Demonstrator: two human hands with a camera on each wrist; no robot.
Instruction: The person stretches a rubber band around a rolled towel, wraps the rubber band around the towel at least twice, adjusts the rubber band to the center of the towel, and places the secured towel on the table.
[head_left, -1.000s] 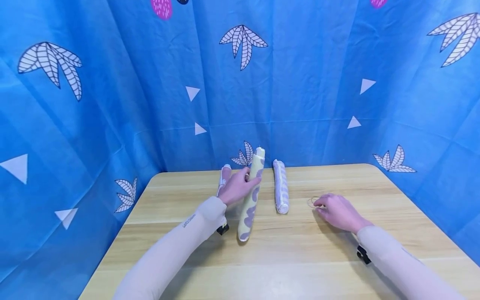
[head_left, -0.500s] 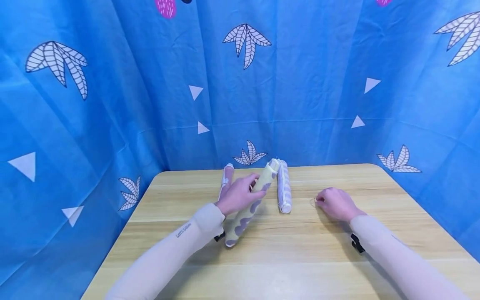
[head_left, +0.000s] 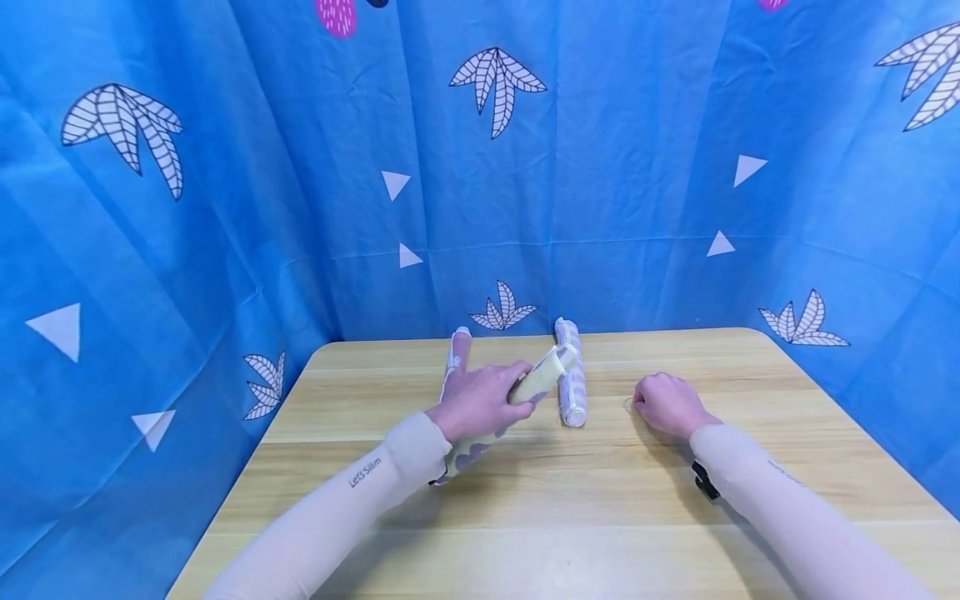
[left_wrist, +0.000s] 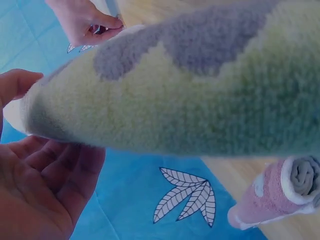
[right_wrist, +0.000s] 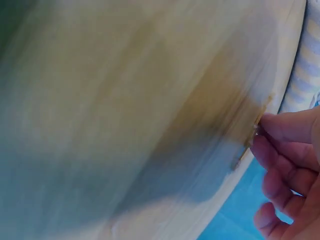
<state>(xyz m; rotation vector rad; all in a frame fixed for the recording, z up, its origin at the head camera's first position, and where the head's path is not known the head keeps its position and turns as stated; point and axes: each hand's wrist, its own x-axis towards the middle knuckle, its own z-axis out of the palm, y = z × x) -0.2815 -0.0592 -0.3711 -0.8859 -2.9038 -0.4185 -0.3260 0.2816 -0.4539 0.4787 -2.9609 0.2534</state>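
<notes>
left hand (head_left: 480, 400): grips rolled yellow fleece towel with grey patches (head_left: 536, 381) | right hand (head_left: 666, 403): pinches thin tan rubber band (head_left: 627, 404) on wooden surface (head_left: 570, 508)

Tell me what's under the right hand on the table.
A thin rubber band peeks out at the right hand's fingertips, which pinch it on the wooden table. Whatever else lies beneath the palm is covered.

Makeshift recording booth, patterned blue curtain (head_left: 622, 167), wooden table (head_left: 570, 500)

A pale wooden surface (head_left: 600, 500) stands enclosed left, right and far by blue leaf-patterned curtains (head_left: 225, 208).
</notes>
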